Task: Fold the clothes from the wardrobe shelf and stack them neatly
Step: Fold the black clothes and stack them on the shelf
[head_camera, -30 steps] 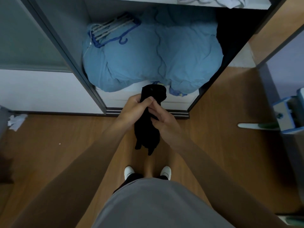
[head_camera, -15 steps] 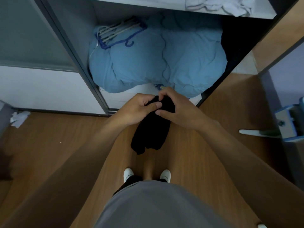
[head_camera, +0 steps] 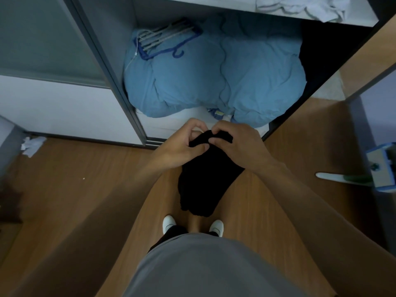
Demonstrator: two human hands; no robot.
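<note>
A black garment [head_camera: 203, 185] hangs in front of me above the wooden floor, its lower end near my white shoes. My left hand [head_camera: 182, 146] pinches its top edge from the left. My right hand [head_camera: 237, 144] grips the same top edge from the right, fingers curled over the cloth. Both hands sit close together just in front of the open wardrobe. White crumpled clothes [head_camera: 300, 7] lie on the wardrobe shelf [head_camera: 214, 3] at the top right.
A bulky blue duvet [head_camera: 214, 76] fills the wardrobe's lower compartment, with blue and white hangers [head_camera: 165, 39] on it. A grey sliding door frame [head_camera: 111, 78] stands left. Crumpled paper [head_camera: 32, 144] lies on the floor at left; a blue and white mop [head_camera: 375, 168] at right.
The garment has been raised slightly and spread wider. My right hand moved from its middle up to the top edge beside my left hand. The camera tilted up a little.
</note>
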